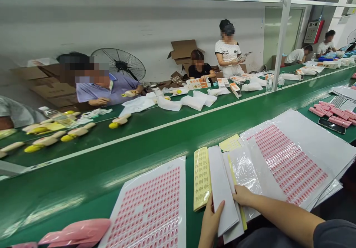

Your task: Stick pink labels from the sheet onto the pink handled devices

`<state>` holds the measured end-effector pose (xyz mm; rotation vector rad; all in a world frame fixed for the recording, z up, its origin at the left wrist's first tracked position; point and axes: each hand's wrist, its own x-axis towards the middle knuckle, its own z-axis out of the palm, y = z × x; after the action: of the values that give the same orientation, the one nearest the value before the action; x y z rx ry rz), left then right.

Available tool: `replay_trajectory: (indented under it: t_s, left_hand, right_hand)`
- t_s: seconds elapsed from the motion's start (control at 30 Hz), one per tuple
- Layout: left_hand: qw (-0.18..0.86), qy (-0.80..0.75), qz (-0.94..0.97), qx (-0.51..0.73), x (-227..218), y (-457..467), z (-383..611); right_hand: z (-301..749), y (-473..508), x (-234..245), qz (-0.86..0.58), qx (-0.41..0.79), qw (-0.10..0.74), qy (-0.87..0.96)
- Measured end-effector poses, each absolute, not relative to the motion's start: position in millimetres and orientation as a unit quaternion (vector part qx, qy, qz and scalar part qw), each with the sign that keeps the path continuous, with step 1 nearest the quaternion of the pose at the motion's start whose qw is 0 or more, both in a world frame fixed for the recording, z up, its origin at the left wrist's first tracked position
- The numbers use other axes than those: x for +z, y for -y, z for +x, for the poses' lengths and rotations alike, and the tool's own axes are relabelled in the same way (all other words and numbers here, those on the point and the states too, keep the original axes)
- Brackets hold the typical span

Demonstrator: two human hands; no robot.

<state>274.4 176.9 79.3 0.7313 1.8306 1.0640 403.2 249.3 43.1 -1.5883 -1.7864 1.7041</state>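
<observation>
Left hand (211,222) closes on the lower end of a long white paper strip (221,185), while right hand (242,196) lies on plastic sheets (244,170) beside it, grip unclear.

Quick count from this line: two hands, a left hand (211,222) and a right hand (241,195), both on one white paper stack (222,192). Five other workers show up: a person in a blue polo (108,90), a seated person in black (198,69), a standing person in white (228,51), two far-right workers (297,56), plus one grey sleeve (13,112). Also two green conveyor belts (97,188), two big pink-label sheets (144,207), two fans (119,64), two water bottles (269,84), one phone (332,125). The pink labels? Way too many to count tbh.
</observation>
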Motion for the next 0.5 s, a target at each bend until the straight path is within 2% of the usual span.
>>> replay_trajectory:
  t_s: [0.13,0.27,0.5]
  left_hand:
    - [0.378,-0.793,0.345,0.330,81,-179,278]
    - [0.363,-0.797,0.400,0.270,80,-180,284]
    - [0.394,-0.725,0.447,0.345,72,-184,289]
  right_hand:
    - [405,-248,43,-0.536,0.613,0.103,0.571]
    - [405,-247,42,-0.537,0.640,0.139,0.532]
    - [410,-256,36,-0.522,0.691,0.185,0.464]
